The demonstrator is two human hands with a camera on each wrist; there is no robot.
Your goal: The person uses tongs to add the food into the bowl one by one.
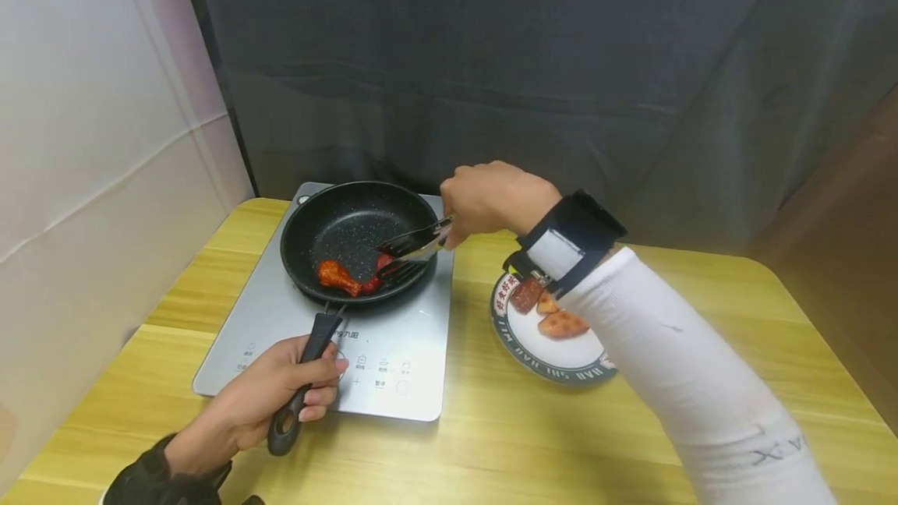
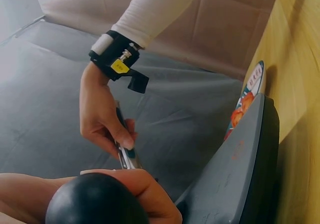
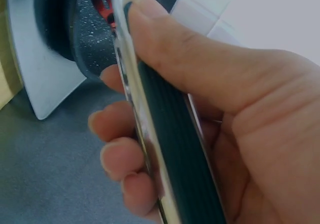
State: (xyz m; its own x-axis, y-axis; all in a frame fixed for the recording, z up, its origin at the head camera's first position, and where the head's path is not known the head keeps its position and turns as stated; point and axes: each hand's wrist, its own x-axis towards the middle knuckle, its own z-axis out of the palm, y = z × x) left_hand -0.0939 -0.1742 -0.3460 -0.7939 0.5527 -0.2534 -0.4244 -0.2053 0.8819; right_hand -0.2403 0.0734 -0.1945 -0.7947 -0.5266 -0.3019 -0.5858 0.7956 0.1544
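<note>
My left hand (image 1: 281, 380) grips the black handle (image 1: 324, 330) of a speckled frying pan (image 1: 351, 236). Inside the pan, toward its front, lie a glossy red-brown chicken drumstick (image 1: 335, 276) and another red piece (image 1: 383, 262), partly covered by the tongs. My right hand (image 1: 494, 193), at the pan's right rim, holds metal tongs (image 1: 424, 244) with their tips low in the pan around that red piece. Up close in the right wrist view, thumb and fingers wrap the tongs' dark green grip (image 3: 172, 144). In the left wrist view the handle's rounded end (image 2: 97, 201) hides much of the left hand.
Beneath the pan is a silver induction cooker (image 1: 414, 326) with touch controls on its front. To the right, a patterned plate (image 1: 547, 353) carries several food pieces, partly behind the right forearm. Dark cloth (image 1: 491, 61) hangs behind the wooden table (image 1: 491, 443); a pale wall (image 1: 105, 100) borders its left.
</note>
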